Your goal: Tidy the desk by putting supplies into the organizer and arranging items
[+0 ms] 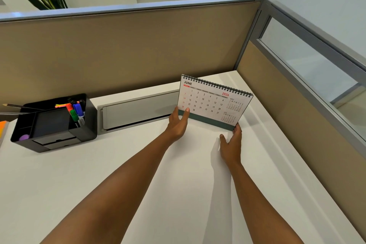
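A spiral-bound desk calendar [212, 101] showing June stands upright near the far right corner of the white desk [178, 194]. My left hand [177, 123] grips its lower left corner, thumb on the front face. My right hand [231, 144] touches its lower right corner with the fingers spread. At the far left stands a black desk organizer [53, 123] holding green, blue and orange markers [76, 112], pencils and a small purple item [24, 137].
A grey cable-tray cover [138, 111] lies along the back edge between the organizer and the calendar. Tan partition walls [128, 51] close off the back and right. An orange item [3, 127] shows at the left edge. Plants stand behind the partition.
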Available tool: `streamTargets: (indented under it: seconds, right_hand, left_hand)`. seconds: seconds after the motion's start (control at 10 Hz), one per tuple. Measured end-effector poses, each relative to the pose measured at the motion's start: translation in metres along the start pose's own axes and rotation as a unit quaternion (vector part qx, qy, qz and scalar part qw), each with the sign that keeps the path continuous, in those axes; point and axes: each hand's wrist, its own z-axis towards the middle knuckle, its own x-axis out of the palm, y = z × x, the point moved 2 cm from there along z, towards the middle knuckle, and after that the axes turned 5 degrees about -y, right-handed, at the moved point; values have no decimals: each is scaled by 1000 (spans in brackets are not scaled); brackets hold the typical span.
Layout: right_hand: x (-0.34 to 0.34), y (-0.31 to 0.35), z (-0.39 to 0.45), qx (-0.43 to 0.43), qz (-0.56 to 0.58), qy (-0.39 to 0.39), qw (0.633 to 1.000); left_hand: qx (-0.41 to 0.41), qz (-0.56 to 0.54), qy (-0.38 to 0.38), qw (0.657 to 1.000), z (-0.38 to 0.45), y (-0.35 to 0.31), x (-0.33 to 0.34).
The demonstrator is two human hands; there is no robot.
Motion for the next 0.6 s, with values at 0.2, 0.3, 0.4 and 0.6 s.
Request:
streamTargets:
  seconds: [0.2, 0.3, 0.4, 0.6]
  right_hand:
    - [-2, 2, -1, 15, -7, 14, 1000]
    - [-3, 4, -3, 19, -10, 16, 1000]
    - [-5, 8, -7, 28, -8, 2, 1000]
    - [0, 0, -39, 10, -50, -47, 998]
  left_hand:
    - [-16, 28, 21, 999, -12, 8, -5]
    - [-15, 42, 34, 998, -18, 12, -7]
    - [-42, 45, 48, 997, -25, 24, -11]
    - [-50, 84, 45, 994, -46, 50, -14]
